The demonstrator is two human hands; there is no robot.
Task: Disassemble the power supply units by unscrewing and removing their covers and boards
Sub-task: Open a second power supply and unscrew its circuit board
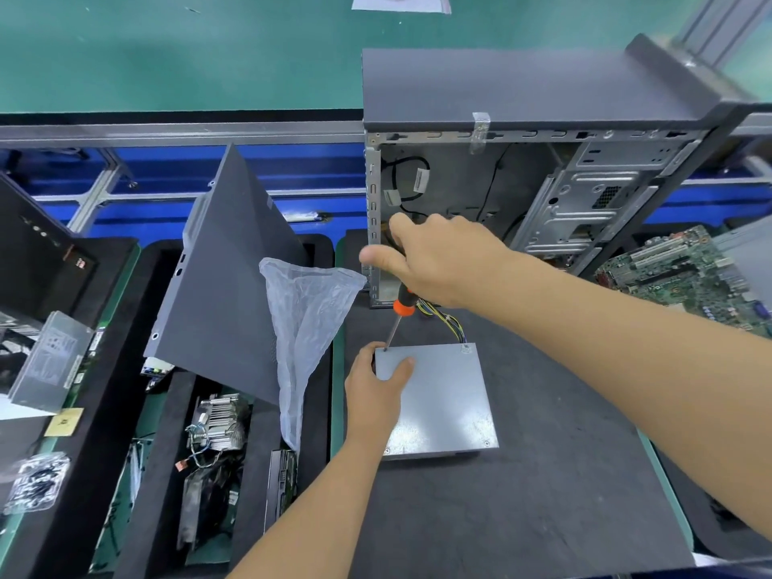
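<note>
Grips screwdriver [403, 303] in right hand [434, 261], shaft slanting down-left onto far-left corner screw [384, 349] of power supply unit [447, 407]. Clamps that same corner with left hand [376, 386], thumb on top.

The grey power supply unit [447, 394] lies flat on the dark mat [501, 516] (wires [449, 323] at its far edge).

A green floor [167, 56] spreads across the far side under even light, with a white sheet [401, 4] lying on it. A grey metal rail [179, 131] runs along the far edge of the counter [522, 516], which is covered by a dark mat. Blue panels [300, 167] lie just beside the rail, and a metal post [710, 23] rises at the far right.
</note>
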